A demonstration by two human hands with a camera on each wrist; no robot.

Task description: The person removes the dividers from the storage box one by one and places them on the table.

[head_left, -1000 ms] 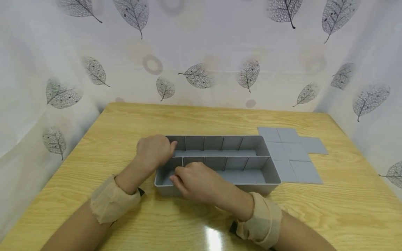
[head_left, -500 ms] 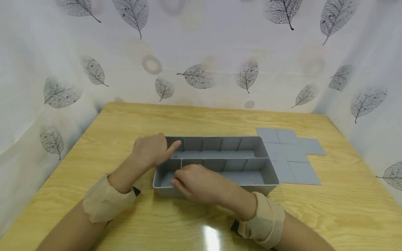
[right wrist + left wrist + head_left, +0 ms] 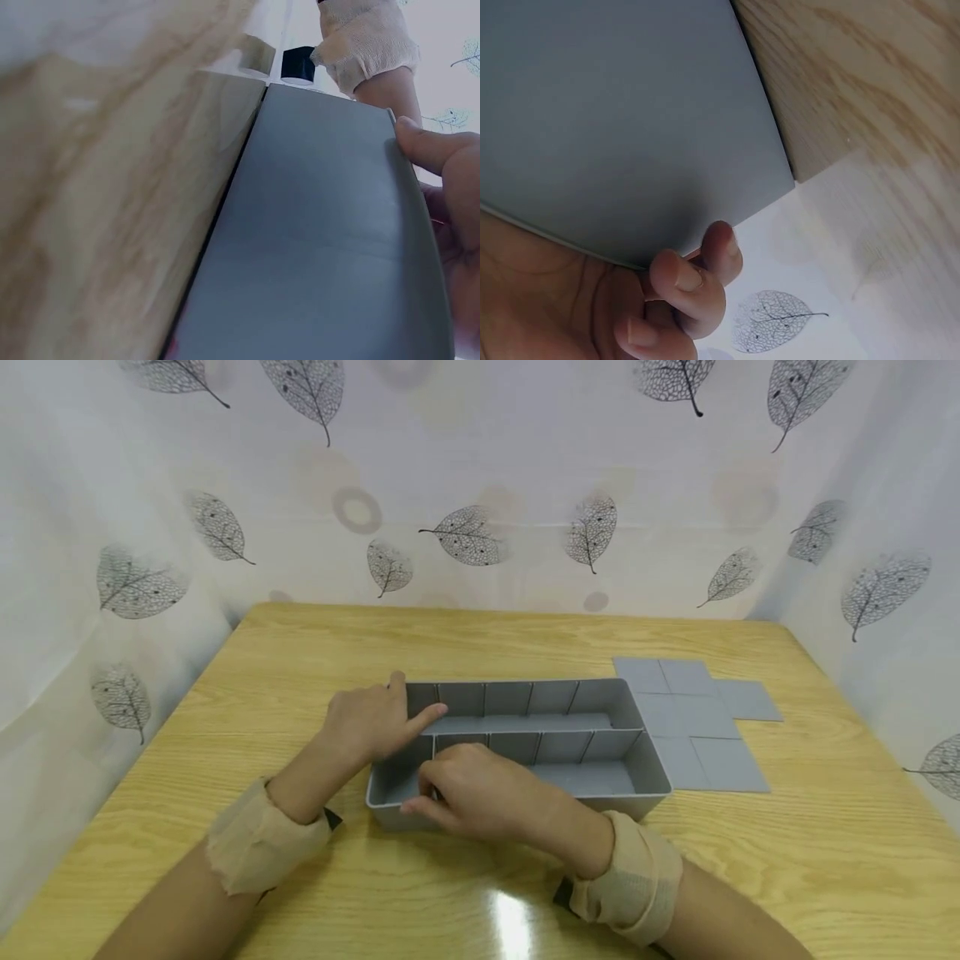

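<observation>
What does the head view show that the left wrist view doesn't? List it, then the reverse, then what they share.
Only head: the right hand, the flat grey panels, and the divider inside the box.
Only left wrist: the curled fingertips of the left hand and the outer wall beside them.
Both: the left hand, part of the box, the table and the leaf-print curtain.

The wood-grained table (image 3: pixel 825 831) carries a long grey divided box (image 3: pixel 566 747) out in the middle, well in from the left edge. And there, toward the far right corner, flat grey panels (image 3: pixel 705 717) lie close together, just beside the box!
</observation>
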